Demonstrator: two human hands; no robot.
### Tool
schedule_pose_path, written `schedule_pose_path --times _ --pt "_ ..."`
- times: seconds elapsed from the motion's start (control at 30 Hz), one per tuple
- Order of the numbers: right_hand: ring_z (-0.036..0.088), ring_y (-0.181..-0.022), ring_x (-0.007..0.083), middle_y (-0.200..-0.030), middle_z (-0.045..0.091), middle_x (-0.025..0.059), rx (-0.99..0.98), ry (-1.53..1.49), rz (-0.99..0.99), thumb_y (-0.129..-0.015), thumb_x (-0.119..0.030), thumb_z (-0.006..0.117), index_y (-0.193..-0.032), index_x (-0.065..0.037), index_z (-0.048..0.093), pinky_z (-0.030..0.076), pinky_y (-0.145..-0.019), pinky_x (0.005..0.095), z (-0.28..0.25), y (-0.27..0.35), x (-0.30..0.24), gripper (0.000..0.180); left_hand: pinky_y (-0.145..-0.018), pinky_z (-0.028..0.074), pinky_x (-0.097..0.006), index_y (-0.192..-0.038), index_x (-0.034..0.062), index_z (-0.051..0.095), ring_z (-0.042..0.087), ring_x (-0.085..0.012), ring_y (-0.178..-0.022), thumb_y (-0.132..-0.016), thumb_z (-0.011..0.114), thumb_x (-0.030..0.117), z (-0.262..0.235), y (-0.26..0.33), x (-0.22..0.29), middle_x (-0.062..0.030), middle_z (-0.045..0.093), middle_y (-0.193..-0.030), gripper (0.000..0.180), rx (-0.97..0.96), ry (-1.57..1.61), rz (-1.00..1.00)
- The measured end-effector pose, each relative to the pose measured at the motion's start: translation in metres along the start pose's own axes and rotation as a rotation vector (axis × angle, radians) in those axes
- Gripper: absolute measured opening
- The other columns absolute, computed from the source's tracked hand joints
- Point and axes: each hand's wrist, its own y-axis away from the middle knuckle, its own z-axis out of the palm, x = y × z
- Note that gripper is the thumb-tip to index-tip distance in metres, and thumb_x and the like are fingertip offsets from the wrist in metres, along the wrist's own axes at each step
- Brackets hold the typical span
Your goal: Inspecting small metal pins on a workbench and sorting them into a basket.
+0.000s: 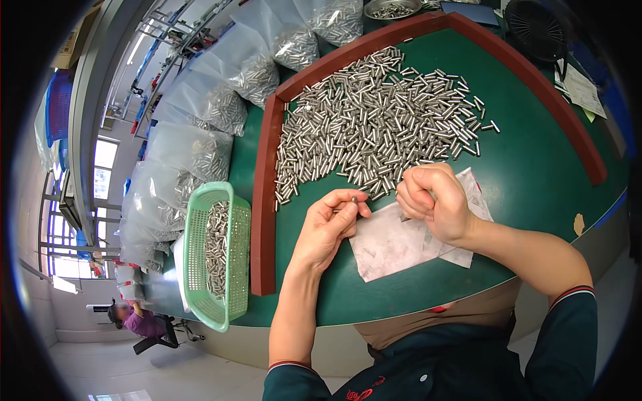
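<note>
My left hand [329,224] pinches one small metal pin [354,199] between thumb and fingertips, just above a grey sheet of paper [394,244] lying on the green table [535,180]. My right hand [435,197] is curled into a loose fist over the same paper, next to the near edge of the pin pile; what it holds is hidden. A large heap of short silver metal pins [374,123] spreads across the table beyond both hands, inside a red-brown raised rim [265,200].
A green plastic basket [217,257] with pins in it stands left of the rim. Several clear bags of pins [214,100] lie along the left and back. A black fan [535,27] and papers [580,90] sit at the far right. Another person [137,321] sits far below left.
</note>
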Motion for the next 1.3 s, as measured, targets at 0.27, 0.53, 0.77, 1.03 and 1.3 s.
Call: schedule_pose_path --times 0.27,0.53,0.77,1.03,1.3 --pt "0.022 -0.039 0.0079 -0.043 0.028 -0.0011 -0.006 0.025 -0.02 -0.08 -0.016 0.034 -0.047 -0.01 0.027 0.018 -0.039 0.0239 0.001 -0.001 -0.002 0.034 -0.043 0.035 -0.029 -0.085 0.0009 0.053 0.047 -0.0153 -0.045 -0.075 0.062 0.007 0.042 0.013 -0.006 -0.0076 0.051 -0.056 0.014 -0.016 -0.942 0.272" --pt "0.021 -0.039 0.0077 -0.042 0.028 -0.0014 0.009 -0.049 -0.048 -0.081 -0.019 0.035 -0.047 -0.01 0.028 0.017 -0.039 0.0239 -0.004 0.002 -0.005 0.036 -0.044 0.037 -0.032 -0.071 0.0013 0.055 0.046 -0.0214 -0.044 -0.07 0.065 0.006 0.043 0.011 -0.013 -0.009 0.049 -0.052 0.012 0.093 -1.111 0.405" --pt "0.021 -0.039 0.0066 -0.042 0.027 -0.0024 -0.027 -0.107 -0.045 -0.082 -0.022 0.037 -0.047 -0.01 0.028 0.017 -0.038 0.0227 -0.006 0.005 0.002 0.038 -0.044 0.039 -0.031 -0.067 0.0004 0.058 0.049 -0.0213 -0.045 -0.068 0.066 0.003 0.044 0.008 -0.02 -0.0097 0.052 -0.054 0.009 0.145 -1.027 0.422" --pt "0.02 -0.04 0.0068 -0.043 0.027 -0.002 -0.046 -0.085 -0.04 -0.081 -0.021 0.037 -0.047 -0.01 0.028 0.017 -0.039 0.0227 -0.003 0.006 0.002 0.037 -0.043 0.037 -0.029 -0.067 -0.0003 0.058 0.047 -0.0198 -0.044 -0.068 0.066 0.002 0.045 0.01 -0.018 -0.0093 0.05 -0.053 0.009 0.15 -1.045 0.431" --pt "0.02 -0.04 0.0073 -0.042 0.026 -0.0015 -0.044 -0.023 -0.061 -0.08 -0.019 0.037 -0.046 -0.01 0.027 0.017 -0.039 0.0232 -0.001 0.007 0.002 0.037 -0.042 0.036 -0.029 -0.067 -0.0009 0.057 0.045 -0.0187 -0.043 -0.068 0.066 0.002 0.045 0.009 -0.018 -0.009 0.049 -0.052 0.009 0.142 -1.016 0.414"
